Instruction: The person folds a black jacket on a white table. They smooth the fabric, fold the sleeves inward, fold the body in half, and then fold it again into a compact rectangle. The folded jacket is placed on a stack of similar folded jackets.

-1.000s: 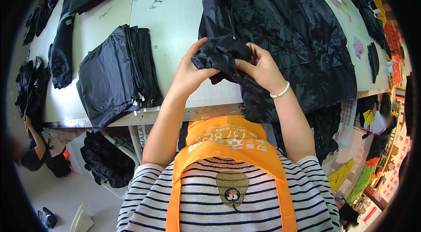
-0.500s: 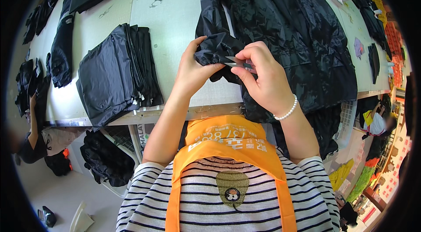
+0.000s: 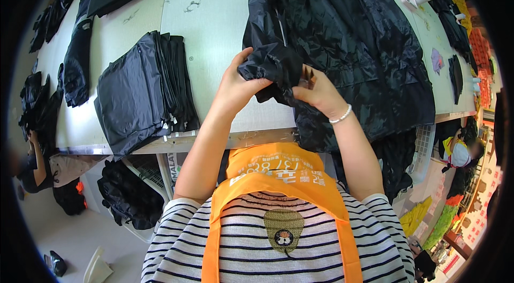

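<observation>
Both the left hand [image 3: 235, 88] and right hand [image 3: 320, 93] grip a bunched part of a black jacket [image 3: 348, 42], unfolded, beside a folded stack [image 3: 142, 93] at left.

A single view, taken from a camera worn on the person's head, looks steeply down and slightly forward over the chest. The striped shirt [image 3: 278, 245] and orange apron [image 3: 278, 173] fill the lower edge, close to the lens. The pale table [image 3: 214, 31] stretches away toward the top. The wide lens bends the table's edge and darkens the corners, with floor showing at both sides.
</observation>
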{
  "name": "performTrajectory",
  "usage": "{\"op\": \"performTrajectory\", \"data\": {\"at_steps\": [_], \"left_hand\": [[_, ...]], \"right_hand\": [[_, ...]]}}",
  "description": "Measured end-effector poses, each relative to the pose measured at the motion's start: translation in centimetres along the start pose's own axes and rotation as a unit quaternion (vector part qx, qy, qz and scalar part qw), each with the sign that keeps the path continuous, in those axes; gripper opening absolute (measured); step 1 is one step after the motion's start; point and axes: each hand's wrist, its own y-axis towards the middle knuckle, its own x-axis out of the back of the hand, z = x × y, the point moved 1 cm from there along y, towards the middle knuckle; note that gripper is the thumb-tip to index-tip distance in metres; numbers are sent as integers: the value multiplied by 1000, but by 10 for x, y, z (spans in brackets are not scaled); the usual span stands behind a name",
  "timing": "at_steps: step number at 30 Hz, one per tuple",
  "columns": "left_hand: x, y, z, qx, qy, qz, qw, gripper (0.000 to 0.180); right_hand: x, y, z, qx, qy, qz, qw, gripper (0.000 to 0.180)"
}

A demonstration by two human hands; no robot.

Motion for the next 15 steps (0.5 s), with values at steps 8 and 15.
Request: {"op": "performTrajectory", "data": {"at_steps": [8,15], "left_hand": [[-10,-15,-22,-69,6,107,992,60],[25,46,20,-204,407,-286,843,13]], "right_hand": [[5,38,4,304,-322,-363,820,17],[-81,3,21,202,-277,-142,929,29]]}}
